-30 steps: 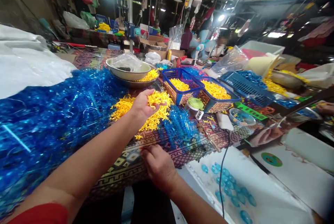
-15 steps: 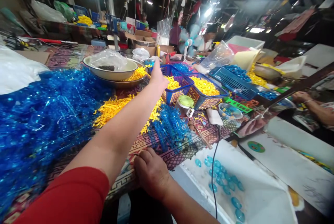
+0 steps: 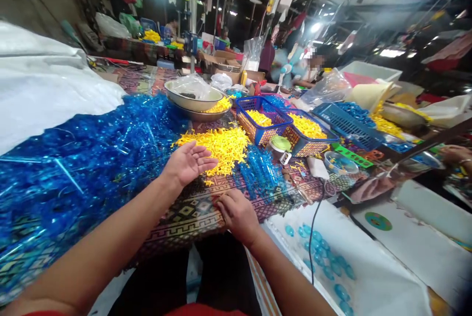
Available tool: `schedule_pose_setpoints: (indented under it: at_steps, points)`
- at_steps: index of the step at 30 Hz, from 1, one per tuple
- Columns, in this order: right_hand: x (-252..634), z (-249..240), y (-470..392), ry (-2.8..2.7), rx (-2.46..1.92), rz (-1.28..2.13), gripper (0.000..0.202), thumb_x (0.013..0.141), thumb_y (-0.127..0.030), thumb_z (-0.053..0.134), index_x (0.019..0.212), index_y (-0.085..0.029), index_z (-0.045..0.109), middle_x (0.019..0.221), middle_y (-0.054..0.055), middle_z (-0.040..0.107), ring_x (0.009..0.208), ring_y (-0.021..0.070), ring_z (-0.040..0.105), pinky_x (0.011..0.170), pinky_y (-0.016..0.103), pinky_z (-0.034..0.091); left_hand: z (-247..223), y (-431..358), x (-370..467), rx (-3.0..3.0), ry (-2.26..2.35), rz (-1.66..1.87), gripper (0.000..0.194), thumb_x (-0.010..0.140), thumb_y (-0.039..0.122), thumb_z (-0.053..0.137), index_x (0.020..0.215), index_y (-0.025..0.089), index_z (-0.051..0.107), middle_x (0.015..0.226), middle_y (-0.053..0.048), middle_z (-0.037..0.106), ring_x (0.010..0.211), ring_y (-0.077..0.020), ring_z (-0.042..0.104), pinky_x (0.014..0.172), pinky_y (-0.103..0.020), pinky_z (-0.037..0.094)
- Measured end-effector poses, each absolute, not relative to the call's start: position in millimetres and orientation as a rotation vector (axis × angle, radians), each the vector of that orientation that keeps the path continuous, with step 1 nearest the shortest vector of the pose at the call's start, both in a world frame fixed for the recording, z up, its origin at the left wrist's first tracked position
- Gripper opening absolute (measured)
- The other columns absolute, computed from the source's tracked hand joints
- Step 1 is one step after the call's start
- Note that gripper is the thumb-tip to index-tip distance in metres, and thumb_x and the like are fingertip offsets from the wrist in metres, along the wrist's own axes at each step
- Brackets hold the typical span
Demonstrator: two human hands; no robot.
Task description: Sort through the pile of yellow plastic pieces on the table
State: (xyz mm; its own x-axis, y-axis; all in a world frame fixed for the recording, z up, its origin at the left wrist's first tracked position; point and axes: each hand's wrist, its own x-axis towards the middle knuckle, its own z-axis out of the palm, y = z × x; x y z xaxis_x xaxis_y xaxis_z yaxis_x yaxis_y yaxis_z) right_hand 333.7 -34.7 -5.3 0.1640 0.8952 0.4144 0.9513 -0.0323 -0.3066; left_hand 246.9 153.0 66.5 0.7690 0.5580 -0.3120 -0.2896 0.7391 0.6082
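My left hand (image 3: 189,162) is spread palm up just over the near left edge of a pile of small yellow plastic pieces (image 3: 230,146), with nothing in it. At the table's front edge rests my right hand (image 3: 239,214), fingers curled inward; whatever they hold, if anything, is hidden. A row of clear blue plastic parts (image 3: 262,171) lies beyond the right hand, beside the yellow pile. To the left of my left hand spreads a large heap of shiny clear blue plastic parts (image 3: 92,144). Patterned cloth (image 3: 188,213) covers the table under both hands.
Blue baskets (image 3: 271,134) with yellow pieces stand behind a green-lidded cup (image 3: 280,144). Stacked bowls (image 3: 193,100) are at the back. A white bin (image 3: 387,267) with blue oval pieces sits lower right, a black cable (image 3: 313,237) crossing it. A co-worker's hand (image 3: 457,154) shows far right.
My left hand has come back from the baskets to the yellow pile and turned palm up. The view has shifted left. My right hand stays at the table edge.
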Motion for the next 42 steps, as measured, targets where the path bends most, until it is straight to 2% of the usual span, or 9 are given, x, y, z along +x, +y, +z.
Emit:
schedule_pose_setpoints:
  at_steps: [4,12,16,19,22,25,30,33,42]
  points:
    - [330,-7,-33,-1.708,-1.927,-0.088,0.017,0.087,-0.024,0.043,0.078,-0.019,0.058,0.079,0.005,0.054,0.08,0.0165,0.048,0.072,0.029,0.04,56,164,209,0.498,0.488,0.58,0.017,0.078,0.023,0.046,0.072,0.01,0.056,0.064,-0.01,0.061,0.072,-0.0279,0.065,0.064,-0.043,0.052]
    - [344,-2,-25,-1.552,-1.853,0.215,0.017,0.084,-0.03,0.049,0.086,-0.02,0.063,0.08,0.004,0.061,0.077,0.015,0.056,0.069,0.028,0.045,67,191,188,0.48,0.461,0.637,0.013,0.074,0.02,0.049,0.066,0.012,0.056,0.057,-0.008,0.058,0.058,-0.0229,0.063,0.055,-0.037,0.052]
    - [343,6,-9,-1.543,-1.941,0.066,0.021,0.086,-0.03,0.046,0.084,-0.018,0.063,0.082,0.006,0.06,0.078,0.0154,0.056,0.071,0.028,0.045,60,201,187,0.443,0.488,0.679,0.011,0.072,0.02,0.05,0.065,0.013,0.055,0.053,-0.006,0.056,0.05,-0.0202,0.06,0.048,-0.033,0.05]
    - [335,14,10,-1.691,-2.07,-0.027,0.024,0.088,-0.03,0.042,0.098,-0.021,0.062,0.093,0.006,0.059,0.082,0.0147,0.055,0.074,0.026,0.043,54,199,190,0.454,0.498,0.643,0.01,0.071,0.02,0.05,0.065,0.013,0.053,0.051,-0.005,0.055,0.047,-0.0195,0.059,0.044,-0.03,0.047]
    - [329,18,28,-1.903,-2.244,-0.096,0.028,0.088,-0.033,0.041,0.109,-0.026,0.058,0.092,0.005,0.059,0.08,0.0145,0.055,0.069,0.023,0.04,49,196,194,0.472,0.497,0.613,0.008,0.07,0.019,0.051,0.064,0.014,0.052,0.051,-0.005,0.055,0.046,-0.0197,0.059,0.042,-0.029,0.047]
    - [329,17,41,-2.014,-2.368,-0.135,0.027,0.09,-0.034,0.037,0.104,-0.025,0.058,0.088,0.004,0.058,0.076,0.0139,0.054,0.065,0.023,0.037,46,198,196,0.456,0.51,0.609,0.008,0.07,0.02,0.051,0.065,0.014,0.052,0.051,-0.005,0.055,0.046,-0.0201,0.059,0.042,-0.03,0.047]
    - [337,11,48,-2.014,-2.404,-0.122,0.019,0.089,-0.026,0.039,0.091,-0.016,0.056,0.088,0.006,0.056,0.079,0.0137,0.053,0.068,0.023,0.036,49,212,188,0.386,0.507,0.694,0.009,0.071,0.019,0.049,0.065,0.014,0.051,0.05,-0.004,0.054,0.046,-0.0196,0.059,0.045,-0.03,0.048]
    - [339,11,49,-2.005,-2.403,-0.1,0.017,0.088,-0.024,0.04,0.088,-0.015,0.054,0.086,0.007,0.056,0.078,0.0139,0.053,0.069,0.023,0.036,52,217,184,0.353,0.522,0.723,0.009,0.072,0.02,0.048,0.065,0.014,0.051,0.049,-0.003,0.053,0.046,-0.0194,0.059,0.045,-0.03,0.048]
    - [336,27,49,-2.108,-2.419,-0.082,0.022,0.088,-0.026,0.041,0.102,-0.022,0.058,0.095,0.006,0.056,0.08,0.0138,0.055,0.069,0.023,0.037,52,216,184,0.33,0.536,0.717,0.008,0.072,0.02,0.049,0.066,0.015,0.052,0.048,-0.003,0.053,0.046,-0.0196,0.059,0.044,-0.03,0.047]
